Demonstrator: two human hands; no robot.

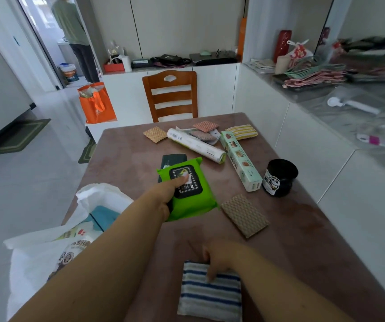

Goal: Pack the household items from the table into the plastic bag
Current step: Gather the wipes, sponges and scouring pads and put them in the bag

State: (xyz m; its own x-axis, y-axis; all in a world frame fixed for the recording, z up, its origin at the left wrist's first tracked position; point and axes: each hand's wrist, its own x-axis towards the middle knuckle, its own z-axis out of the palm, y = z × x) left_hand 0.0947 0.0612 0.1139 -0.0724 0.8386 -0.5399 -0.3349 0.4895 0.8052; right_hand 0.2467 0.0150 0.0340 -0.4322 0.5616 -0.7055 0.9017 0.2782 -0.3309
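My left hand (167, 194) grips a green wet-wipes pack (192, 196) with a black lid, lifted slightly above the brown table (121, 154). My right hand (217, 259) holds a blue-and-white striped cloth (210, 296) near the front edge. The white plastic bag (47, 247) lies open at the table's left edge with packets inside. Still on the table: a dark flat pack (172, 159), a white roll (196, 145), a long green box (240, 159), a black cup (279, 177), a brown sponge cloth (245, 214), a yellow striped cloth (242, 131) and small woven pads (155, 134).
A wooden chair (170, 94) stands at the table's far end. An orange bag (96, 103) sits on the floor to the left. A white counter (349, 112) with clutter runs along the right. A person (75, 31) stands in the far doorway.
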